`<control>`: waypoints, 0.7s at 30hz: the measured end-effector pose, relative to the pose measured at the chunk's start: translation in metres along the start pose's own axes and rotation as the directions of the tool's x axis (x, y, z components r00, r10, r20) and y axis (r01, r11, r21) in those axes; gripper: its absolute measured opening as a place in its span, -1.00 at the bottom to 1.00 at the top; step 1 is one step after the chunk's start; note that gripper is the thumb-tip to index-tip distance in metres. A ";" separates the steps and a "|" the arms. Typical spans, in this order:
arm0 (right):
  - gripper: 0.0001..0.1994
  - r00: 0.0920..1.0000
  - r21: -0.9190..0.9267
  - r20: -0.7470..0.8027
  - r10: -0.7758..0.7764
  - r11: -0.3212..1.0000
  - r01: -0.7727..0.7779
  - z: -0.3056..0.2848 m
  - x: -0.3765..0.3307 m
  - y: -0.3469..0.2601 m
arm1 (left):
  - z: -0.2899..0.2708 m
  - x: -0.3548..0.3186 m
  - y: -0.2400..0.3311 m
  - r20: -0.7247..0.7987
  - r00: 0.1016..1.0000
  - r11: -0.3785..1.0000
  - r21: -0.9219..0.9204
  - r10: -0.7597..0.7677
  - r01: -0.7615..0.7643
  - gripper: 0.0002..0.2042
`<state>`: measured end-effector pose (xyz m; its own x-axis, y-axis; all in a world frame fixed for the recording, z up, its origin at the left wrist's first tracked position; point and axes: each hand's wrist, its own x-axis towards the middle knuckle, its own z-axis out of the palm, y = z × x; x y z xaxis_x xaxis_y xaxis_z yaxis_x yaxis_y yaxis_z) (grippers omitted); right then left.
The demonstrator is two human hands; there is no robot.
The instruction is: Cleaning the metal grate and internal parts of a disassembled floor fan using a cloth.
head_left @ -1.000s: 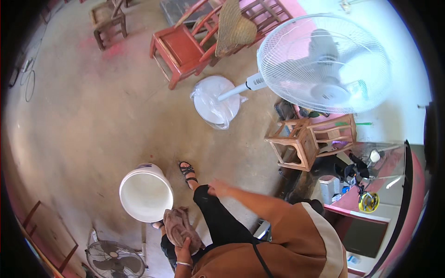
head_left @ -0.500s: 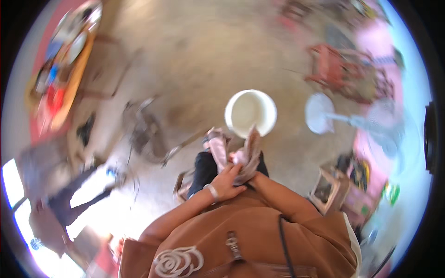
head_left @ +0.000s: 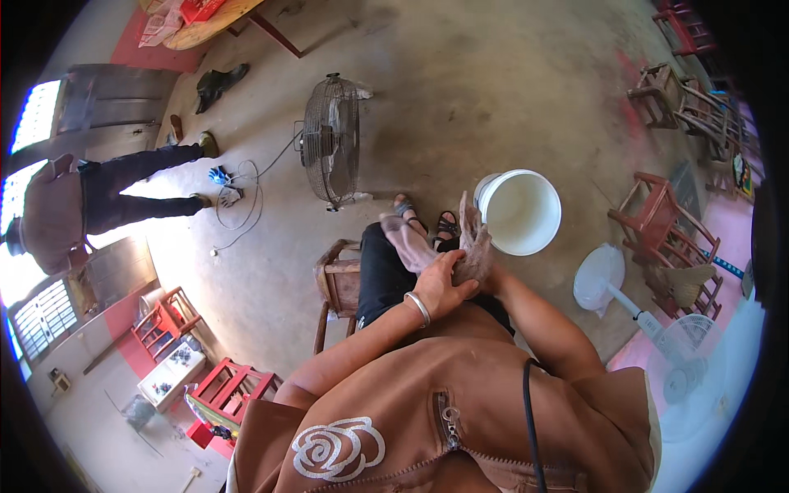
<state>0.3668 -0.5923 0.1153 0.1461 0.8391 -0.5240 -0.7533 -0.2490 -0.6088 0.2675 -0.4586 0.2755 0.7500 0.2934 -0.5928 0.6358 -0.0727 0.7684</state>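
A worn, dirty pinkish-grey work glove (head_left: 471,246) appears to cover my right hand (head_left: 474,238), its fingers pointing up and spread apart. My left hand (head_left: 444,286) is closed at the wrist end of this glove, thumb and fingers pressing on the fabric. A second glove (head_left: 408,246), paler pink and limp, sticks out beyond my left hand over my dark trousers; what holds its lower end is hidden. Just past the gloved fingers, a white bucket (head_left: 519,212) stands on the floor, touched by neither hand as far as I can tell.
A wire-cage fan (head_left: 330,141) stands ahead to the left, its cord (head_left: 259,177) looped on the floor. A wooden chair (head_left: 339,279) is close at my left. A person (head_left: 107,185) stands farther left. At right are a white pedestal fan (head_left: 649,316) and a reddish wooden chair (head_left: 649,215).
My view has swung to the left, so the bucket, fans and chairs sit farther right. The gloved fingers now show spread. My left hand still grips the glove.
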 end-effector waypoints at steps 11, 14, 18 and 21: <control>-0.46 0.946 0.396 -0.079 0.315 0.881 -0.260 0.046 0.054 -0.032 | -0.059 -0.009 -0.074 -0.197 0.938 0.946 0.219 0.284 -0.240 -0.50; -0.59 0.949 0.438 -0.096 0.300 0.869 -0.230 0.048 0.083 -0.035 | -0.127 0.033 -0.119 -0.443 0.858 0.904 0.423 0.258 -0.053 -0.30; -0.63 0.949 0.455 -0.124 0.291 0.867 -0.206 0.048 0.124 -0.007 | -0.214 0.112 -0.172 -0.689 0.689 0.842 0.492 0.222 0.221 -0.05; -0.62 0.954 0.438 -0.207 0.217 0.892 -0.108 0.082 0.165 0.020 | -0.275 0.167 -0.220 -0.752 0.612 0.798 0.515 0.246 0.312 -0.05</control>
<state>0.3226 -0.4194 0.0656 0.1087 0.6463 -0.7553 -0.9690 -0.1008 -0.2257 0.2026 -0.1315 0.0740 0.4781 0.8783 0.0071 0.8357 -0.4573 0.3040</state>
